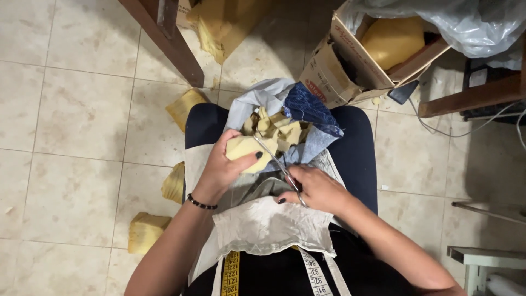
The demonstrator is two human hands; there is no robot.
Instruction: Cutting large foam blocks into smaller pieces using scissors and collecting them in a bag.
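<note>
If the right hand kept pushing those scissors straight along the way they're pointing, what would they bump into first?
The right hand aims the scissors up and leftward, straight at the yellow foam piece held by the left hand. The blades look to be at its edge already, so the foam comes first, though depth is hard to judge.

- A home sewing or upholstery workroom, to judge by what lies about.
- Pale beige tiled floor (71, 109), with yellow foam blocks (147, 231) scattered at the near left.
- An open brown cardboard box (334, 71) at the far right holds more foam.
- A yellow measuring tape (231, 272) hangs at the person's front, over a cream cloth apron (268, 225).
- Dark wooden furniture legs (170, 41) stand at the far side.
</note>
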